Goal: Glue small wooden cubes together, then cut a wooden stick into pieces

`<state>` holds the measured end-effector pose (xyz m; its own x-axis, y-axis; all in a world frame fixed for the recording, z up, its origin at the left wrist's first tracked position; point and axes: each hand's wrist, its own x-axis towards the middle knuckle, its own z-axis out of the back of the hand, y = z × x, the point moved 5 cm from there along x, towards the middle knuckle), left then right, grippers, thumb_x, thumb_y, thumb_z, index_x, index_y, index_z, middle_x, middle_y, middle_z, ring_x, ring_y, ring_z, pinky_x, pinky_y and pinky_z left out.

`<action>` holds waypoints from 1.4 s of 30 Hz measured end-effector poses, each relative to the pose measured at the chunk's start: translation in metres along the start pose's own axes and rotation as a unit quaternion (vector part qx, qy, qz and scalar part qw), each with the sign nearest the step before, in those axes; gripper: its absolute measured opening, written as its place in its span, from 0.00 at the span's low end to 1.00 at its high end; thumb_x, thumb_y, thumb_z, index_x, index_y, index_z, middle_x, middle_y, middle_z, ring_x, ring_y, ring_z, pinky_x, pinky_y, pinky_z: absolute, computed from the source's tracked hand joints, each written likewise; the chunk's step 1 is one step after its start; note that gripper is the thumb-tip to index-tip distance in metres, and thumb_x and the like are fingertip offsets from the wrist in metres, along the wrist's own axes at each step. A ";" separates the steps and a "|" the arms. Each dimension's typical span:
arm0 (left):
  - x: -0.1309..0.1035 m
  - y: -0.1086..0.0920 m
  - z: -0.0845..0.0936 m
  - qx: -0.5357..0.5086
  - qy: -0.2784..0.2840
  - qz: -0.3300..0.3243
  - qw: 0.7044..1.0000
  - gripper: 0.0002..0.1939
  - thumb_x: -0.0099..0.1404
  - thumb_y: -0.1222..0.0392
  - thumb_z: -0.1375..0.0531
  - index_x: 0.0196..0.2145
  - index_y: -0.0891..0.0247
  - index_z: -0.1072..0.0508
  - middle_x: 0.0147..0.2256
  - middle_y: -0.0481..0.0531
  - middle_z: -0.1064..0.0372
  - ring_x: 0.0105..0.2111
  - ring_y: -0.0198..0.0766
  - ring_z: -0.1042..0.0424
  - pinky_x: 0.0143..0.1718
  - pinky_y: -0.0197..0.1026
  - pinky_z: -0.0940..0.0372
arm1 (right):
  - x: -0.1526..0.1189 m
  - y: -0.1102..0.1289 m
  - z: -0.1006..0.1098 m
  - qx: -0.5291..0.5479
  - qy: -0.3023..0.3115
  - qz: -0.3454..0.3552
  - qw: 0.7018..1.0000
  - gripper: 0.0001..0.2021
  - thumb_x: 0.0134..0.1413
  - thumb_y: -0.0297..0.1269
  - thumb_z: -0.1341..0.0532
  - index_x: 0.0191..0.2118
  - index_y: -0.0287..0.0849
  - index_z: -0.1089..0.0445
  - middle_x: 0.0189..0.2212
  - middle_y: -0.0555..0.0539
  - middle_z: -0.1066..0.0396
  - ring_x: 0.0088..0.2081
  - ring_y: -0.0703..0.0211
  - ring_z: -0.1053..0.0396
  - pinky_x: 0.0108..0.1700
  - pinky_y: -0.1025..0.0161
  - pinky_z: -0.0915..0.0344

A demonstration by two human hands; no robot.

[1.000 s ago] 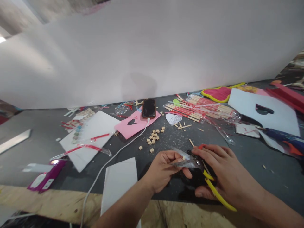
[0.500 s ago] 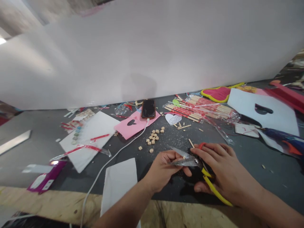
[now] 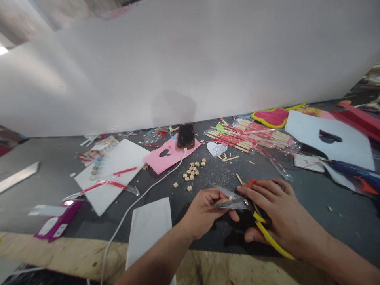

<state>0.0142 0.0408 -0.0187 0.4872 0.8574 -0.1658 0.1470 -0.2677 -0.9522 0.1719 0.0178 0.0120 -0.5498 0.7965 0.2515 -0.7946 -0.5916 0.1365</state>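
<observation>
My right hand (image 3: pixel 277 206) is wrapped round a pair of scissors (image 3: pixel 233 204) with yellow handles, a bit of red showing at the fingers. A thin wooden stick (image 3: pixel 239 179) pokes out beside the right fingertips. My left hand (image 3: pixel 206 211) is closed in a pinch at the blades, on a small pale piece of wooden stick (image 3: pixel 230 198) whose end shows between them. The left fingers partly hide the blade tips. Just beyond the hands lies a loose group of small wooden bundles (image 3: pixel 191 174), with short cut sticks (image 3: pixel 230 158) and crumbs farther off.
A phone (image 3: pixel 185 135) on pink paper (image 3: pixel 157 158) has a white cable (image 3: pixel 142 196) running to the front edge. Packs of sticks (image 3: pixel 264 136) lie behind. A glue gun (image 3: pixel 353 170) is at right; white sheets (image 3: pixel 114 170) and a purple packet (image 3: pixel 59 221) at left.
The scissor blades have come closer together on the stick piece, and the handle in my right hand has shifted slightly down and right. My left hand has barely moved.
</observation>
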 end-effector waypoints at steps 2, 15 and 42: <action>0.000 -0.003 0.000 0.021 0.001 -0.005 1.000 0.12 0.56 0.56 0.38 0.21 0.68 0.26 0.22 0.52 0.29 0.25 0.34 0.35 0.32 0.35 0.43 | 0.000 0.000 0.000 0.000 -0.001 -0.002 1.000 0.37 0.43 0.64 0.45 0.55 0.46 0.40 0.46 0.41 0.30 0.47 0.44 0.37 0.47 0.47 0.52; -0.003 -0.012 -0.002 0.141 -0.025 -0.019 0.990 0.12 0.58 0.59 0.42 0.21 0.65 0.23 0.25 0.51 0.29 0.27 0.34 0.34 0.31 0.35 0.42 | 0.000 0.002 0.003 -0.025 -0.015 -0.003 1.000 0.31 0.47 0.60 0.45 0.53 0.47 0.38 0.42 0.42 0.28 0.44 0.45 0.34 0.48 0.44 0.54; -0.001 -0.008 0.002 0.087 -0.109 -0.050 0.989 0.02 0.54 0.65 0.39 0.26 0.67 0.27 0.26 0.50 0.28 0.27 0.33 0.32 0.29 0.32 0.40 | 0.001 0.003 0.003 -0.043 0.002 -0.021 0.999 0.21 0.56 0.53 0.50 0.47 0.45 0.34 0.32 0.44 0.25 0.32 0.55 0.29 0.40 0.54 0.48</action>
<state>0.0103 0.0427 -0.0112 0.2773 0.9553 -0.1024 0.0257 -0.1139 -0.9932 0.1699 0.0161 0.0155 -0.5160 0.8210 0.2443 -0.8361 -0.5447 0.0646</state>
